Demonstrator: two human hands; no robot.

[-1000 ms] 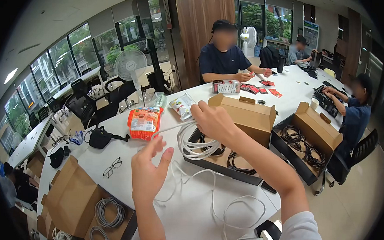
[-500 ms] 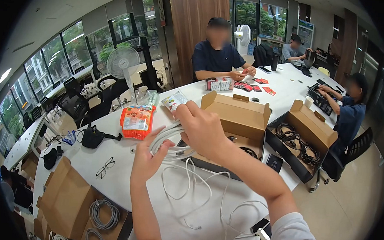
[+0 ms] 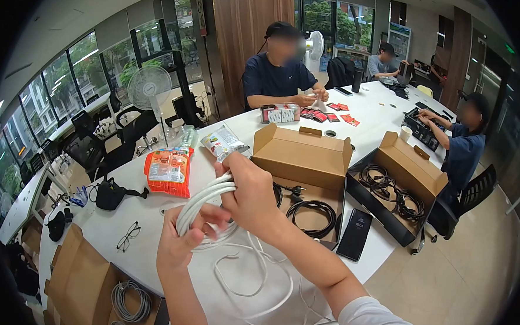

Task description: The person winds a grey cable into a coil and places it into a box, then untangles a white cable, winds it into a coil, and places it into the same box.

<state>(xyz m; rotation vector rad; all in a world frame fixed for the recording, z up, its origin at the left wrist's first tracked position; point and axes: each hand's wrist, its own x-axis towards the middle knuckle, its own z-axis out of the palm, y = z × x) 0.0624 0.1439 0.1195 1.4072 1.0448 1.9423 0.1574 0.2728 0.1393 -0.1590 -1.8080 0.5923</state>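
Observation:
A looped coil of white cable (image 3: 204,199) is held between both hands above the table. My left hand (image 3: 176,240) curls round the coil's near-left side, its fingers partly inside the loops. My right hand (image 3: 248,191) grips the coil's upper right side, and the strands there are hidden under its fingers. From the coil, loose white cable (image 3: 266,263) trails over the tabletop towards my body. Just beyond my hands lie a silver-white snack bag (image 3: 223,142) and a red-orange food packet (image 3: 169,171).
Open cardboard boxes with black cables (image 3: 311,218) stand at right, beside a phone (image 3: 355,235). Another box at lower left holds grey cable coils (image 3: 130,301). Eyeglasses (image 3: 128,237) and a black pouch (image 3: 112,195) lie at left. Several people sit around the table (image 3: 392,110).
The view has shifted, moving the scene left. My right hand has come down nearer to me along the coil. Loose cable on the table has changed shape, and more of the phone shows.

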